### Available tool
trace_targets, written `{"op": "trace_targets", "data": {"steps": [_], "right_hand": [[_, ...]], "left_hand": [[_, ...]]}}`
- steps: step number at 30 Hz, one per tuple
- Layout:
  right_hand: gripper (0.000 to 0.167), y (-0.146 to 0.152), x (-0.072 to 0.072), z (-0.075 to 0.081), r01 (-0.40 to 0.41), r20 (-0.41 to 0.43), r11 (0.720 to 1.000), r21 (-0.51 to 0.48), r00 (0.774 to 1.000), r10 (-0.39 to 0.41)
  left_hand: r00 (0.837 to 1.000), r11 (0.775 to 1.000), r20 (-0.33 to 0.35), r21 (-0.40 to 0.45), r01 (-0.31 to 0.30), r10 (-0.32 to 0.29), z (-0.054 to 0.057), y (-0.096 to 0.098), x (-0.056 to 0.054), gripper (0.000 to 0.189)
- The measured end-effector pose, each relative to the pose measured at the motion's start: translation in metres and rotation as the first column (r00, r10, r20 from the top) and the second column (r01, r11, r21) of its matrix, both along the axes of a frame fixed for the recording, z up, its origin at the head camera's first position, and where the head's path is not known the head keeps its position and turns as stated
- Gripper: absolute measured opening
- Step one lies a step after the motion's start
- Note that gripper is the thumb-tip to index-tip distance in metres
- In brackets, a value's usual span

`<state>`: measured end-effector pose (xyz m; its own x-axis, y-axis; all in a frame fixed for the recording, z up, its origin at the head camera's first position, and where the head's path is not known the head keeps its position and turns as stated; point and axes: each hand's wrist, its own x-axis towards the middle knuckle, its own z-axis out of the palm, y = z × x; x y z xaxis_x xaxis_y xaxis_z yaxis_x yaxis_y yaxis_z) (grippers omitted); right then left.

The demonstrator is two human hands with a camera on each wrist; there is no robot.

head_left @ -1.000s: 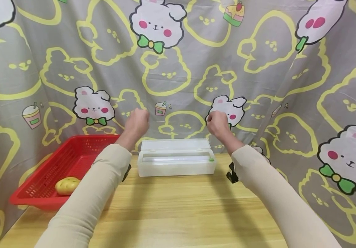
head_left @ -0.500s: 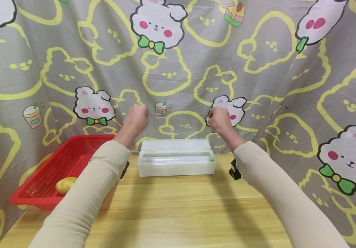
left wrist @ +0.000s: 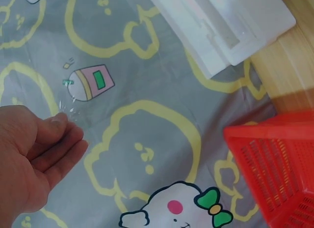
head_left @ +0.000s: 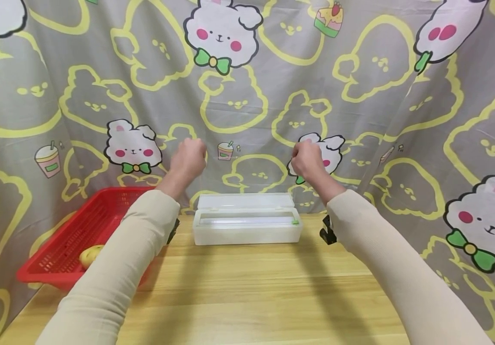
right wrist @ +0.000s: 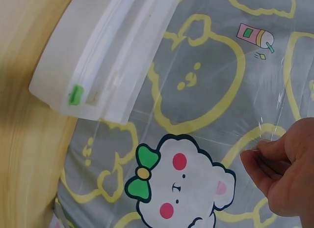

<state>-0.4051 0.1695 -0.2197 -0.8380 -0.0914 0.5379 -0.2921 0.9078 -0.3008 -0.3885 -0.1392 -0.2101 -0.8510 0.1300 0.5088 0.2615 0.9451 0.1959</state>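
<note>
Clear cling film [right wrist: 252, 127] spans the space between my raised hands, showing as creases and glints. My left hand [head_left: 188, 160] pinches one corner between thumb and curled fingers, with small wrinkles of film [left wrist: 68, 109] at the fingertips in the left wrist view. On the other side my right hand [head_left: 309, 160] pinches the opposite corner. Behind and below them, a white cling film dispenser [head_left: 247, 235] lies on the table with its lid [head_left: 245, 200] tipped back. A green slider [right wrist: 76, 95] sits at the dispenser's right end.
A red plastic basket [head_left: 53, 244] stands at the left of the wooden table [head_left: 247, 297]. Inside it lies a yellow potato [head_left: 89, 256], partly hidden by my left sleeve. A grey patterned curtain [head_left: 238, 110] hangs close behind the dispenser and along both sides.
Both hands have risen a little, still pinching the film, and the right one has shifted slightly rightward. My left sleeve covers more of the potato. The dispenser has stayed in place.
</note>
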Motion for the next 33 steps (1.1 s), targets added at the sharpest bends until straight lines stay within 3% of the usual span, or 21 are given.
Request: {"op": "trace_targets", "data": {"steps": [10, 20, 27, 33], "right_hand": [[0.028, -0.001, 0.000, 0.010, -0.010, -0.005, 1.000, 0.002, 1.000, 0.010], [0.031, -0.002, 0.010, 0.023, 0.020, 0.054, 1.000, -0.021, 0.998, -0.019], [0.028, -0.002, 0.012, 0.030, 0.008, -0.010, 1.000, -0.017, 1.000, -0.008], [0.030, -0.001, 0.012, 0.037, 0.018, 0.015, 1.000, -0.021, 1.000, -0.018]], "left_hand": [[1.000, 1.000, -0.031, -0.013, 0.005, -0.006, 0.010, -0.003, 0.004, 0.030], [0.999, 1.000, -0.044, -0.021, 0.013, -0.014, 0.021, -0.001, 0.003, 0.031], [0.996, 0.999, -0.084, -0.045, 0.013, -0.017, 0.032, 0.001, 0.006, 0.031], [0.999, 1.000, -0.048, -0.016, -0.005, 0.004, 0.039, 0.001, 0.008, 0.031]]}}
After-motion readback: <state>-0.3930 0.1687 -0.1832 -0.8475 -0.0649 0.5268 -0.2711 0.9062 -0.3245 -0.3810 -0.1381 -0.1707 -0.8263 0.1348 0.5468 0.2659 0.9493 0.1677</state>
